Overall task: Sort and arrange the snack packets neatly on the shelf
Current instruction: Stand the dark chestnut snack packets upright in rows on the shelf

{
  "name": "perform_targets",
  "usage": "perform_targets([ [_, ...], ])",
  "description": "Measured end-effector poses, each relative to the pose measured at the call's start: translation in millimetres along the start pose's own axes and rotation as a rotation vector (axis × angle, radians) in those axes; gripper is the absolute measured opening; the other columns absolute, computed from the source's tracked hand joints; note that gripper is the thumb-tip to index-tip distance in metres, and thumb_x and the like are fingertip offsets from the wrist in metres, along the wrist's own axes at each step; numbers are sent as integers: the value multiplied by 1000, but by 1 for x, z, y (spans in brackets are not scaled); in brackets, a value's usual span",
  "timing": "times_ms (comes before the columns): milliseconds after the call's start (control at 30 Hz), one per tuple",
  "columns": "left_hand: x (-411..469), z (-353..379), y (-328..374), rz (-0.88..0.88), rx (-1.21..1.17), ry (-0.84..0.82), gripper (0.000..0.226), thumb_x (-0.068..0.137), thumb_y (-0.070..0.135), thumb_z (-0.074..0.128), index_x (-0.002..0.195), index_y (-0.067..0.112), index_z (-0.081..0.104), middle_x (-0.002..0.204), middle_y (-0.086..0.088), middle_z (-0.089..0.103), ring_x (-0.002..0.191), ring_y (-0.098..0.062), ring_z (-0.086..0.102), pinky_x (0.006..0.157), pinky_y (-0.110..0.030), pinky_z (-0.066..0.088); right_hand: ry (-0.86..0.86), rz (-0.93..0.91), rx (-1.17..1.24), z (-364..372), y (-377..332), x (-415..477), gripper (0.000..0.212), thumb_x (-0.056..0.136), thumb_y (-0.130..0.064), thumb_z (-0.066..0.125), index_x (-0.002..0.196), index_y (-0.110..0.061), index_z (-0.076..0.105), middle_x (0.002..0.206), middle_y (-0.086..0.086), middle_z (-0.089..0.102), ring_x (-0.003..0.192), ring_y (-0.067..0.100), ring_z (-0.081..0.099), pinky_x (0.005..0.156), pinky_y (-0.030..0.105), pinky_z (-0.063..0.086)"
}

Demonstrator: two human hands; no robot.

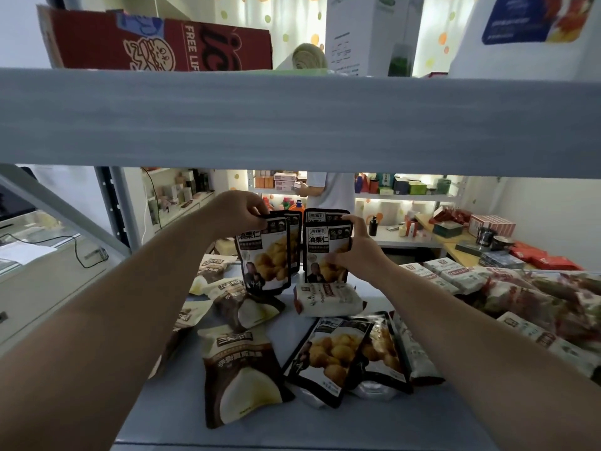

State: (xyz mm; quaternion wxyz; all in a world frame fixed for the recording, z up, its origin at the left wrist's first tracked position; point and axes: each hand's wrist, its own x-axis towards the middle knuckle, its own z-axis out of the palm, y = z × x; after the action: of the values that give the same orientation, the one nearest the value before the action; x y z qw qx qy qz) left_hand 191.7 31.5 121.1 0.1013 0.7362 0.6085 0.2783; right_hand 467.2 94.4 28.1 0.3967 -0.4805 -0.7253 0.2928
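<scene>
Dim storeroom; blue-grey shelf [182, 415] close below, upper board [292, 122] cutting across the view. Stood upright toward the back of the shelf, side by side: two black chestnut pouches, each with a like pouch close behind.

Left packet [268, 255]: pinched at its top edge by the left hand [239, 211], fingers curled over the rim.
Right packet [325, 252]: held by the right hand [353, 252], forefinger at the top corner, thumb across the front. Fingers narrow on both, closed on the film.

Handling, as judged: light, soft, probably slick; liable to slump or tip once released. Best taken by the stiffer sealed top seam or by both side edges, not squeezed mid-body.

Around:
- white packet [328, 297] flat just in front of the right packet; touching its base or not, cannot tell.
- flat chestnut packets [328, 356] overlapping nearer the front edge.
- brown-and-white packets [240, 369] strewn at left.
- red-and-green bags [536, 294] heaped at right.
- red carton [156, 43] on the upper board; person [328, 190] at far shelving.

Obstructions, as judged: white packet occupying the space for a front row; low upper board limiting lift.
</scene>
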Motion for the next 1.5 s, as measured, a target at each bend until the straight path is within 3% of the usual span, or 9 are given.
perform_targets([
  [167, 6, 29, 1, 104, 52, 91, 12, 84, 20, 74, 92, 27, 68, 86, 13, 66, 80, -4, 60, 64, -19, 40, 19, 8, 2, -5, 4, 0, 87, 73, -16, 84, 136, -31, 25, 109, 1, 65, 98, 17, 64, 80, 32, 57],
  [433, 12, 44, 0, 152, 157, 8, 32, 83, 21, 74, 113, 27, 64, 101, 8, 61, 88, -11, 58, 70, -24, 46, 52, -85, -141, -6, -2, -6, 87, 76, -9, 80, 142, -26, 25, 111, -5, 54, 94, 9, 60, 63, 10, 48],
  [600, 15, 46, -1, 192, 240, -17, 33, 84, 6, 64, 112, 24, 65, 98, 8, 58, 91, -16, 58, 64, -16, 36, 69, -124, -247, -3, -7, -10, 80, 77, -10, 78, 140, -24, 31, 128, 13, 46, 109, 26, 55, 92, 40, 53],
  [767, 11, 52, -4, 207, 218, 26, 33, 83, 8, 64, 110, 27, 65, 93, 11, 57, 89, -14, 59, 64, -14, 35, 52, -108, -318, -4, -8, -16, 82, 80, -19, 75, 144, -32, 26, 133, 15, 39, 110, 28, 50, 95, 38, 49],
  [900, 2, 60, -3, 243, 330, 140, 50, 83, 16, 64, 132, 21, 55, 117, -1, 60, 108, -23, 57, 85, -31, 49, 11, -79, -408, -6, -10, -21, 89, 83, -30, 69, 151, -39, 13, 149, 13, 26, 130, 35, 40, 105, 44, 42],
  [1000, -6, 65, 0, 249, 455, 224, 66, 85, 23, 63, 147, 18, 40, 147, -8, 45, 133, -30, 43, 108, -46, 40, 30, -105, -529, -9, -11, -28, 92, 85, -36, 65, 154, -36, 5, 161, 11, 3, 149, 36, 6, 117, 50, 21],
  [1100, -19, 72, 7, 249, 538, 236, 68, 90, 41, 53, 151, 23, 29, 158, -9, 27, 146, -32, 22, 115, -53, 29, 70, -188, -638, -10, -14, -39, 85, 88, -39, 57, 155, -35, 4, 163, 6, -8, 150, 31, -8, 117, 51, 12],
  [1333, -62, 101, 24, 259, 550, 261, 68, 90, 53, 43, 151, 32, 23, 157, -3, 27, 146, -34, 18, 113, -52, 25, 111, -437, -706, -11, -22, -71, 62, 91, -37, 57, 147, -26, 34, 154, 10, 24, 148, 28, 14, 113, 50, 25],
  [1500, -90, 119, 39, 249, 499, 226, 68, 88, 56, 39, 150, 29, 32, 152, -1, 37, 142, -27, 27, 110, -50, 34, -149, -392, -654, -14, -13, -77, 58, 86, -41, 58, 141, -23, 47, 133, 4, 51, 125, 24, 45, 97, 33, 39],
])
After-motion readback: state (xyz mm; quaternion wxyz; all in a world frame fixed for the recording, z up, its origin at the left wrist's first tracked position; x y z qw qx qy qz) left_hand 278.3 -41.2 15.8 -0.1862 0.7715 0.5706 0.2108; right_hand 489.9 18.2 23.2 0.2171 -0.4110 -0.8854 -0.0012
